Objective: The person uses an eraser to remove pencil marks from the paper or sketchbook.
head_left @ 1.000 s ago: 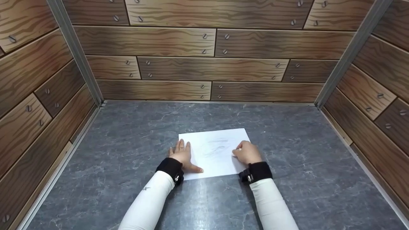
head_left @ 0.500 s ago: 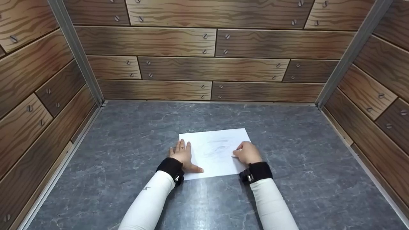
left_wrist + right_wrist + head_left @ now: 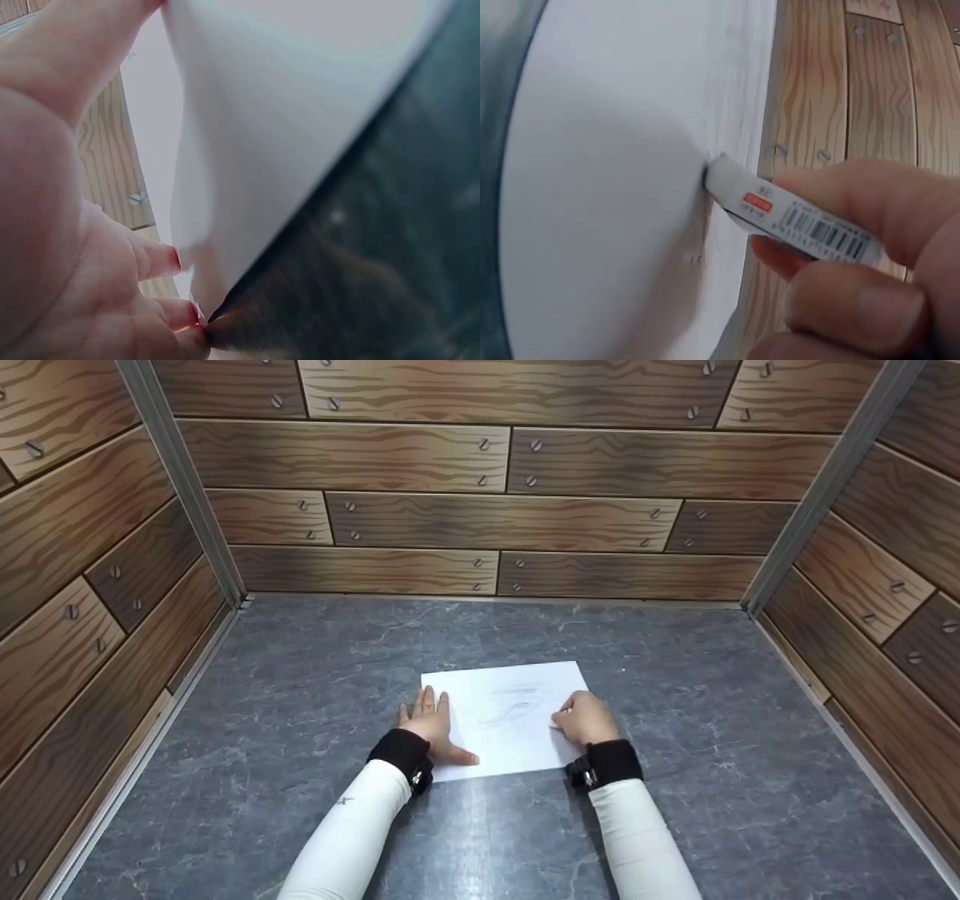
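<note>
A white sheet of paper point(image 3: 502, 735) lies on the grey tabletop, with faint smudged grey pencil marks point(image 3: 517, 705) in its upper middle. Fingers spread, my left hand point(image 3: 433, 729) rests flat on the paper's left side, thumb pointing along the near edge. Over the right side, my right hand point(image 3: 589, 718) pinches a small white eraser point(image 3: 791, 221) in a printed sleeve with a barcode. In the right wrist view the eraser's bare, darkened end touches the paper. From the head view the eraser is mostly hidden by the fingers.
Grey marbled tabletop point(image 3: 315, 675) surrounds the paper. Wood-plank-patterned walls point(image 3: 420, 521) stand at the back and both sides, with metal corner posts point(image 3: 187, 487). Black straps point(image 3: 613, 761) with small cameras circle both wrists.
My right hand has shifted very slightly right over the paper, still pinching the eraser. My left hand and the sheet stay practically in place.
</note>
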Demonstrator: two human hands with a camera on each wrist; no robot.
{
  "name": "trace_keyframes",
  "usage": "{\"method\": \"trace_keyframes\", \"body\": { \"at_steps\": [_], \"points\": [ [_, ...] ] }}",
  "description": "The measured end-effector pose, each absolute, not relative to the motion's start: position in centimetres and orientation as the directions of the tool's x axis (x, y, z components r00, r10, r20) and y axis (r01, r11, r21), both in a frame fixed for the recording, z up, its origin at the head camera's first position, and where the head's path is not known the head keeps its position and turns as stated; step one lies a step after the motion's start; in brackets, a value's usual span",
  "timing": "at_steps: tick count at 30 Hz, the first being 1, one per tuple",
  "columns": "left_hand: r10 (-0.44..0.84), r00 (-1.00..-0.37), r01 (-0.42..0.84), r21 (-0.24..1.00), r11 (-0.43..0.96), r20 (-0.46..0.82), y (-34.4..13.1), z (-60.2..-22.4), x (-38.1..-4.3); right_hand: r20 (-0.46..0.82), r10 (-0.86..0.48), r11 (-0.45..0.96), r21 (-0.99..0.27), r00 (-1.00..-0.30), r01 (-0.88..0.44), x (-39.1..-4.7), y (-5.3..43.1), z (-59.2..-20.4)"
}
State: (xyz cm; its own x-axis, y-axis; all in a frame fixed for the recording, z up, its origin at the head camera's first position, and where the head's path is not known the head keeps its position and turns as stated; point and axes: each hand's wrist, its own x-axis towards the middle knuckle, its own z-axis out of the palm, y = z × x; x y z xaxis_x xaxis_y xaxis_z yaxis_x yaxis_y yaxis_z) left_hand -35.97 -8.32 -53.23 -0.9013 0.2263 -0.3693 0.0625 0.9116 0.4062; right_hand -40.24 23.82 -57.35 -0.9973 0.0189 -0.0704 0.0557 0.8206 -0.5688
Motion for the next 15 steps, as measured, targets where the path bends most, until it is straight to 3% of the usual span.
{"method": "trace_keyframes", "body": {
  "at_steps": [9,15],
  "points": [
    [0.219,-0.905,0.057,0.405,0.912,-0.364,-8.3,-53.2,-35.7,-0.102,-0.167,0.781,-0.620,-0.981,-0.068,-40.6,23.0,-57.9],
    [0.223,-0.907,0.065,0.403,0.913,-0.357,-8.2,-53.2,-35.7,-0.095,0.019,0.815,-0.576,-0.995,0.071,-39.8,23.8,-56.8]
  ]
}}
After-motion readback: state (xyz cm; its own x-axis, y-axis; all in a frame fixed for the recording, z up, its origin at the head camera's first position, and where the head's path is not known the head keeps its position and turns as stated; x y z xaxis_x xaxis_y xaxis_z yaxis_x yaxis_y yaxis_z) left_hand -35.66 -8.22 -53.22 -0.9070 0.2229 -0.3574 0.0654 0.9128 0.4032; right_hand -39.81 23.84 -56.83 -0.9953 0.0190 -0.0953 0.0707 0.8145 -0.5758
